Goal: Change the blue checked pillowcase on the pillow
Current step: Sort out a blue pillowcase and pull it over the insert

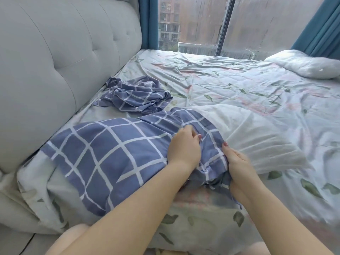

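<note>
A person's two bare forearms reach in from the near edge of a bed. The left hand [184, 147] is curled with its fingers gathered on bunched cloth at the open end of a blue checked pillowcase [103, 153]. The right hand [239, 163] pinches the hem of the same opening, thumb on top, fingers tucked under the fabric. The two hands sit close together, with a fold of the checked cloth between them.

The pillowcase acts as the container here. It covers the left part of a white pillow [248, 133], which lies across the near side of the bed. The right part of the pillow sticks out bare from the opening, so the pillow is partly inside and partly outside. The covered end lies near the padded grey headboard [55, 61] along the bed's left edge.

Beyond the pillow, a second blue checked pillowcase [134, 94] lies crumpled and flat beside the headboard, apparently empty. The bed carries a rumpled sheet [239, 85] printed with green leaves and pink flowers. At the far right corner rests another white pillow [303, 64]. Behind the bed are a large window [257, 24] and teal curtains [323, 28].
</note>
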Motion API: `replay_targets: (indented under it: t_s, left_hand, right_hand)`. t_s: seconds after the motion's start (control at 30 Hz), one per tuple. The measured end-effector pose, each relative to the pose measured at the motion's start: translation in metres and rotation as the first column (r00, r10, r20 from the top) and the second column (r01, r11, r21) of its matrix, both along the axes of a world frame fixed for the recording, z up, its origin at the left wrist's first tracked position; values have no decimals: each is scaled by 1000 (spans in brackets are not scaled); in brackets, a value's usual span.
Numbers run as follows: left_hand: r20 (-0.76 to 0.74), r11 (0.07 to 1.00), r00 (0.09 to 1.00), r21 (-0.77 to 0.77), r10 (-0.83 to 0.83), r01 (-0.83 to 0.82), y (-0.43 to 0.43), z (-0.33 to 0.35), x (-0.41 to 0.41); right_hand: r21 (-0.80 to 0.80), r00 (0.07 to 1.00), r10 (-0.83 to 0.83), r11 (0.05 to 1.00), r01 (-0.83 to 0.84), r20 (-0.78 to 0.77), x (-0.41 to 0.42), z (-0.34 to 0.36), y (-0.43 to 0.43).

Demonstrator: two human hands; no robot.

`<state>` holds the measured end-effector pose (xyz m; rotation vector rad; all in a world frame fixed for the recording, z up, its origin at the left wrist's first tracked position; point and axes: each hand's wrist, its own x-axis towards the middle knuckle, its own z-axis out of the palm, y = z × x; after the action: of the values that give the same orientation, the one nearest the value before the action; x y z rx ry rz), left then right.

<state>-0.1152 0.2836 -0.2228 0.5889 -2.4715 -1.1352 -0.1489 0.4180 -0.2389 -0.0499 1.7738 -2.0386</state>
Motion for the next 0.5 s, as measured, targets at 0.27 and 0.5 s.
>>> replay_targets:
  t_s: [0.27,0.5]
  left_hand:
    - [-468,963,882,211,-50,167,-4,15,12]
    - [-133,991,982,-52,-133,127,-52,-3,25]
  right_hand:
    - [-244,987,85,969,-48,140,14,14,-22]
    - [-45,999,-31,998,33,44,26,12,-39]
